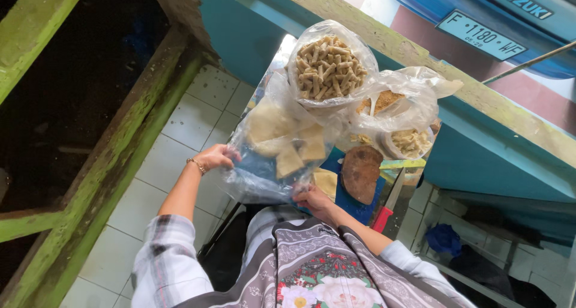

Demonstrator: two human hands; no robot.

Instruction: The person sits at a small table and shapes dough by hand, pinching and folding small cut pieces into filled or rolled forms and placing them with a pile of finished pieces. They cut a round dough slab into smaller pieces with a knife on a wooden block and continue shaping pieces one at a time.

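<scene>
Both hands on the clear plastic bag (276,155). My left hand (217,157) pinches its left edge, fingers closed on the film, gold bracelet (196,164) at the wrist. My right hand (316,200) grips the bottom edge, fingers curled shut around the plastic; fingertips hidden under the film.

The bag is held up in the air between my hands, above my lap, just in front of the desk (384,164). Inside: pale yellow flat pieces (288,141), roughly square and triangular, bunched in the upper half. The lower half is mostly loose film.

Behind it, touching its top: a round plastic bag of short tan sticks (327,68). To its right, a second crumpled clear bag (399,101) with brownish crumbly contents, and below that a small tub of pale strips (411,141).

On the desk: a worn round wooden chopping block (361,173) on a blue surface, and just to its right a knife with a red handle (389,203); the blade points away from me.

White tiled floor (174,146) at left. Mossy green wooden frame (108,158) beyond it.
</scene>
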